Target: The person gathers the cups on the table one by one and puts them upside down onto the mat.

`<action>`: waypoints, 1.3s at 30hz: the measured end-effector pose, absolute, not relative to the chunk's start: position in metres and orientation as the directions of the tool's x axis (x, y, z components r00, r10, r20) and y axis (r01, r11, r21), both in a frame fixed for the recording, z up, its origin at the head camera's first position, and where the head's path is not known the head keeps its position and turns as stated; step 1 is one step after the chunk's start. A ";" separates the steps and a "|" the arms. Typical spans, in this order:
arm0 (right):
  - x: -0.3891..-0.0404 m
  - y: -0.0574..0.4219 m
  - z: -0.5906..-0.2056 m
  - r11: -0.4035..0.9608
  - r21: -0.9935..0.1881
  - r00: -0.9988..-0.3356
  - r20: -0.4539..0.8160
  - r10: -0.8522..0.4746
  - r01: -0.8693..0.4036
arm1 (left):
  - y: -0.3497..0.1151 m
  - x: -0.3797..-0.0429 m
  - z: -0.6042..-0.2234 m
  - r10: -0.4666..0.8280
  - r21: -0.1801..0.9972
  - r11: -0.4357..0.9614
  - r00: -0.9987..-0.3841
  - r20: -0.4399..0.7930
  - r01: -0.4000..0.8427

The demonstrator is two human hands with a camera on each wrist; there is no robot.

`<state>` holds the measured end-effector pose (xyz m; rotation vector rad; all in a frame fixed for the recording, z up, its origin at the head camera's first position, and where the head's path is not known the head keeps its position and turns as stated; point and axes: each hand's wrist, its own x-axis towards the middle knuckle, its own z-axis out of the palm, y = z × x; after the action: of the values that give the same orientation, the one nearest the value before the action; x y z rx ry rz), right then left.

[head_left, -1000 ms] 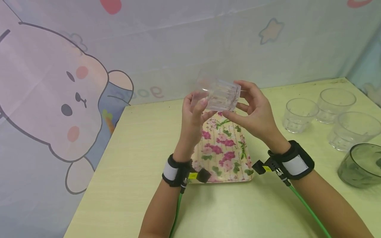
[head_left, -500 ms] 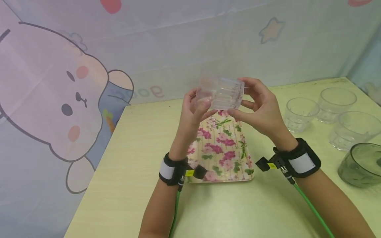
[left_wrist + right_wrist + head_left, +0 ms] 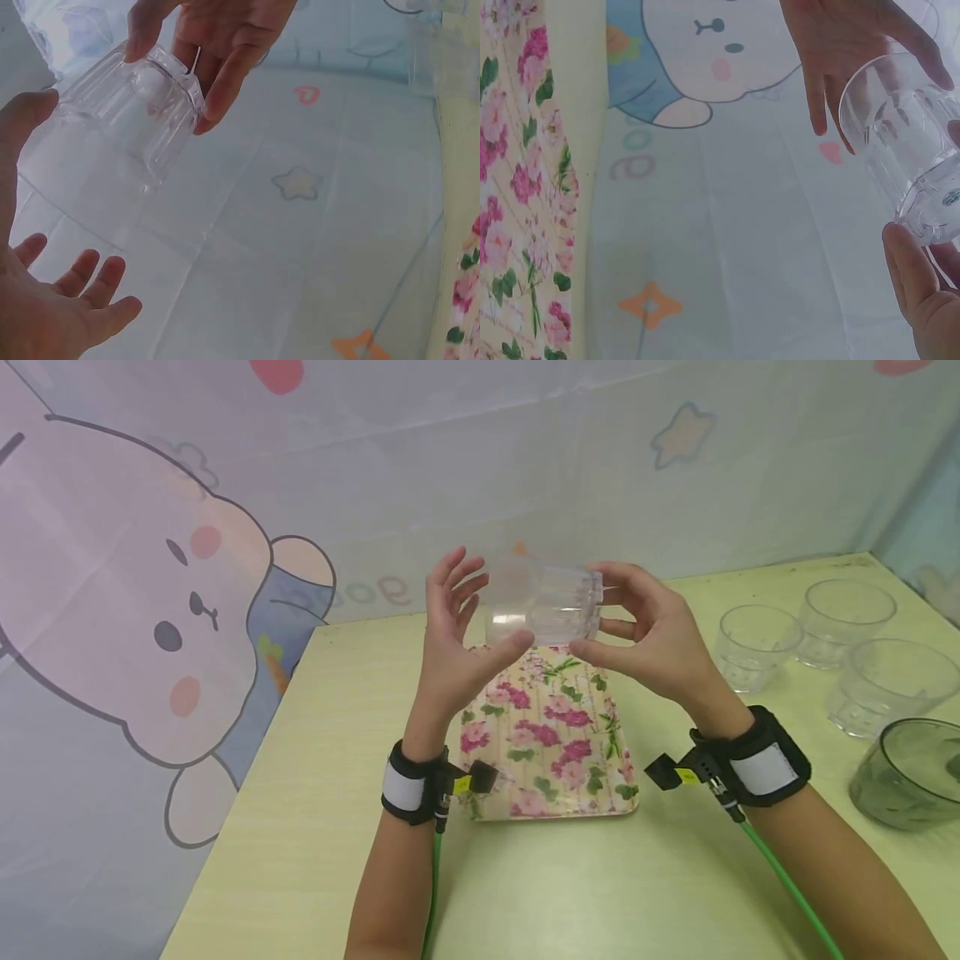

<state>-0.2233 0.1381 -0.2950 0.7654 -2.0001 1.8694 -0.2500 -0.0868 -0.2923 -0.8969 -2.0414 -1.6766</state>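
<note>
A clear drinking glass (image 3: 551, 606) with a faceted lower part lies on its side in the air, over the far end of the flowered tray (image 3: 558, 777). My right hand (image 3: 656, 627) holds it by the base, thumb below and fingers behind. Its mouth points left, toward my left hand (image 3: 450, 647), whose fingers are spread apart from the glass; the left thumb overlaps the glass wall in the head view. In the left wrist view the left fingers (image 3: 105, 289) sit off the rim. The right wrist view shows a small round mark on the glass base (image 3: 951, 197).
On the right of the pale table (image 3: 330, 735) stand three clear glasses, among them a small one (image 3: 753, 652), one behind it (image 3: 843, 622) and a wide one (image 3: 888, 693). A grey tinted glass (image 3: 900, 785) is nearer. A cartoon-printed curtain (image 3: 450, 460) hangs behind.
The left hand has let go of the glass's mouth end, its fingers spreading and drawing back to the left. The right hand keeps the base, and the glass has turned nearly level.
</note>
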 end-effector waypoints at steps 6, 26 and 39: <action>-0.224 0.137 -0.297 0.116 -0.818 -0.820 0.536 -0.203 -0.563 | -0.087 -0.248 -0.289 0.333 0.404 0.388 -0.535 0.777 0.828; -0.224 0.127 -0.301 0.268 -0.802 -0.843 0.484 -0.233 -0.534 | -0.083 -0.224 -0.277 0.610 -0.208 0.653 -0.342 0.715 0.729; -0.224 0.127 -0.303 0.296 -0.789 -0.842 0.492 -0.222 -0.539 | -0.083 -0.228 -0.281 0.621 -0.232 0.679 -0.378 0.686 0.696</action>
<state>-0.2235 0.1269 -0.3033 0.6919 -2.2791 1.5626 -0.2277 -0.0826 -0.2809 -1.0100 -2.1046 -0.1215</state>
